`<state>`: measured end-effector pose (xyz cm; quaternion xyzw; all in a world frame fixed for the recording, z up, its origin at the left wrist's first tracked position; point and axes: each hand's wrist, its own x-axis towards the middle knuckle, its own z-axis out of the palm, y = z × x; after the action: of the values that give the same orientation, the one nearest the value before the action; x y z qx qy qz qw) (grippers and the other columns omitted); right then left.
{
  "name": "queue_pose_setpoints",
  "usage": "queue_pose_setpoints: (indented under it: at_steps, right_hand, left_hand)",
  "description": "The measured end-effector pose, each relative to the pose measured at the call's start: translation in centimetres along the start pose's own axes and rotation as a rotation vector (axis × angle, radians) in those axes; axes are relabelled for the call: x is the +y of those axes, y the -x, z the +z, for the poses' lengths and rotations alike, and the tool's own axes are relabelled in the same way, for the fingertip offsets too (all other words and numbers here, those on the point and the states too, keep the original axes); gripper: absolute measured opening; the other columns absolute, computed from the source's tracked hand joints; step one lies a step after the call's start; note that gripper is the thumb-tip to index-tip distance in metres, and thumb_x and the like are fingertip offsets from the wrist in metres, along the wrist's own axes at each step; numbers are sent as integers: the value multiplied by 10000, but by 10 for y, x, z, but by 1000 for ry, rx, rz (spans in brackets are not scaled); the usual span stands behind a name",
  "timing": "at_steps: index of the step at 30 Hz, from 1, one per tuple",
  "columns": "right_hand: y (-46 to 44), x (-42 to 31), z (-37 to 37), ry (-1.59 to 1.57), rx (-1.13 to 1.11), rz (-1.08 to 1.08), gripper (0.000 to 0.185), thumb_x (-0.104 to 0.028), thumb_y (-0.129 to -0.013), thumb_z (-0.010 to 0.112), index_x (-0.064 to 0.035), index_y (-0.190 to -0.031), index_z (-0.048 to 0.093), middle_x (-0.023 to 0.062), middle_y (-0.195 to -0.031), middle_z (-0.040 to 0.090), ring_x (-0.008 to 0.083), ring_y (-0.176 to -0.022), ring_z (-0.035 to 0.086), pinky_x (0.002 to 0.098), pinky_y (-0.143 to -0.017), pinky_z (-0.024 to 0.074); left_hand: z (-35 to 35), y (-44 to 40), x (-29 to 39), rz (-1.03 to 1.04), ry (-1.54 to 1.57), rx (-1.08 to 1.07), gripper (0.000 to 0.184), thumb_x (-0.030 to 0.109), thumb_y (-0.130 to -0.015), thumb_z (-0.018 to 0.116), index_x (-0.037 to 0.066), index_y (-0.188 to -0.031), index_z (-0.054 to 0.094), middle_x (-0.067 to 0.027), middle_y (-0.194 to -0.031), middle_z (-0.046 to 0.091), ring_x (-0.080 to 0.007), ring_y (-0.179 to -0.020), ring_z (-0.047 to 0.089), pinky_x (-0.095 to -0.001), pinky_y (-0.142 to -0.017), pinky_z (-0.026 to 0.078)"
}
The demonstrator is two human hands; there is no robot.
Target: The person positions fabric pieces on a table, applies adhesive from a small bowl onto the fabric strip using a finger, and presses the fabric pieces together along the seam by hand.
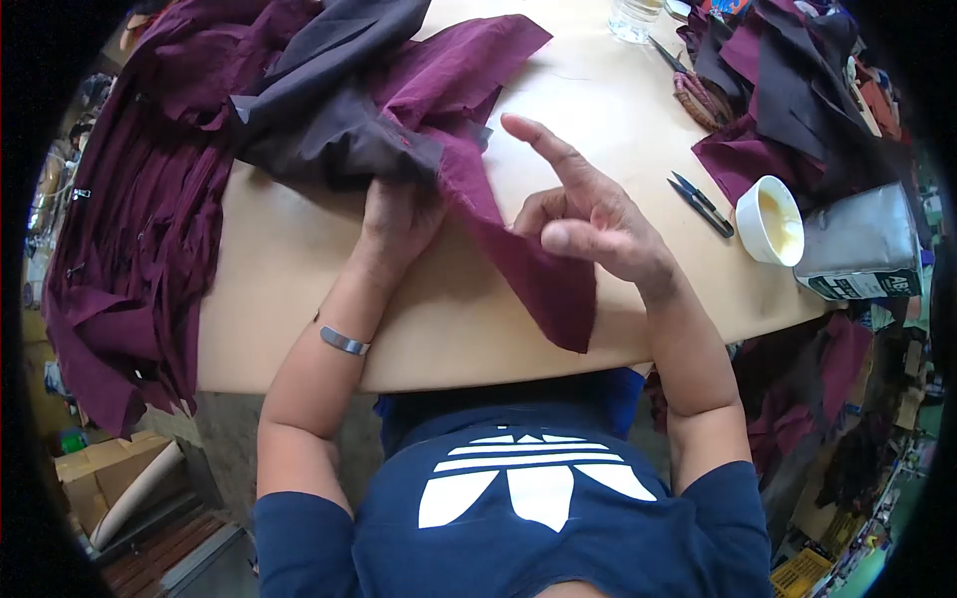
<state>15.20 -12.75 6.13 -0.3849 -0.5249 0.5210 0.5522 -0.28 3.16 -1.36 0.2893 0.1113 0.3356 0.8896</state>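
While the left hand is lying partly under the cloth, its fingers are being hidden and its grip is not showing; the right hand is holding its index finger outstretched and other fingers curled at the cloth's edge, and whether these are pinching it cannot be determined. The cloth is lying across the table; the snips are resting beside the bowl.

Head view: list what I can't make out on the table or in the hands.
All in the head view:
Left hand: grip unclear, fingers hidden by the dark cloth.
Clear container: top cut off by the upper edge.
Maroon pile on the left: far end cut off by the upper edge.
Silvery can: fine print too small to read.
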Motion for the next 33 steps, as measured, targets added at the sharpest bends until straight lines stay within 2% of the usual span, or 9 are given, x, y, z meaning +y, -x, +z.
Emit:
queue_pose_setpoints:
  at_steps: [6, 11, 14, 17, 22, 27, 30, 31, 33]
  right_hand:
    - [-25, 29, 3, 298, 373, -32, 705, -101, -862, 604, -69, -1445, 208, 79, -965, 591, 92, -761, 554, 224, -719, 486]
    - [-49, 33, 6, 573, 462, 41, 757, -126, -860, 626, -84, -1453, 157, 74, -906, 592, 87, -733, 546, 229, -639, 482]
    - [-64, 50, 6, 394, 492, 13, 717, -122, -829, 638, -21, -1407, 226, 143, -829, 635, 201, -739, 618, 306, -714, 488]
    - [-72, 42, 17, 432, 439, 11, 707, -67, -852, 606, -45, -1432, 202, 45, -833, 578, 78, -714, 524, 226, -631, 452]
    - [-79, 46, 15, 521, 546, -145, 612, 2, -845, 581, -77, -1389, 312, 20, -789, 582, 71, -721, 517, 209, -673, 436]
    - [-79, 48, -7, 562, 644, -161, 480, 17, -853, 556, -69, -1297, 394, 8, -761, 571, 59, -717, 505, 200, -686, 413]
    - [-86, 53, -8, 474, 637, -169, 514, -12, -860, 566, -33, -1320, 338, 11, -766, 557, 60, -697, 487, 198, -672, 405]
    - [-91, 51, -6, 438, 641, -119, 539, -21, -860, 571, -24, -1334, 314, 10, -770, 553, 60, -698, 482, 197, -664, 401]
    - [-101, 43, 4, 363, 644, -19, 593, -39, -860, 581, -5, -1362, 267, 8, -777, 545, 61, -700, 472, 194, -649, 393]
  left_hand:
    - [5, 0, 3, -123, 52, -229, 467, 400, -966, 384, 81, -1306, 408, -91, -1245, 527, -198, -1117, 535, -345, -978, 434]
    - [14, -1, 7, -62, -59, -153, 472, 395, -971, 383, 76, -1319, 390, -97, -1262, 501, -208, -1127, 524, -356, -990, 420]
    - [2, 0, 5, 6, -23, -215, 451, 353, -961, 407, 71, -1313, 391, -101, -1249, 498, -216, -1140, 505, -362, -998, 401]
    - [-1, -6, 6, 68, -49, -172, 451, 304, -927, 442, 61, -1304, 394, -108, -1244, 493, -231, -1142, 493, -376, -1001, 386]
    - [-10, -9, 3, 211, -197, -13, 466, 222, -869, 499, 45, -1288, 400, -120, -1234, 486, -257, -1145, 472, -398, -1005, 363]
    - [-54, -16, -2, 342, -607, 135, 498, 141, -811, 557, 29, -1272, 405, -132, -1225, 479, -282, -1149, 452, -420, -1009, 339]
    - [-53, -18, 8, 370, -830, 197, 458, 268, -869, 535, 52, -1259, 429, -91, -1224, 496, -213, -1164, 457, -368, -1001, 369]
    - [-11, -11, 9, 253, -501, 345, 451, 278, -889, 520, 55, -1269, 424, -90, -1225, 499, -205, -1163, 464, -363, -996, 383]
    - [3, -10, 6, 163, -141, 300, 435, 276, -920, 491, 57, -1288, 412, -92, -1223, 506, -201, -1147, 486, -364, -981, 414]
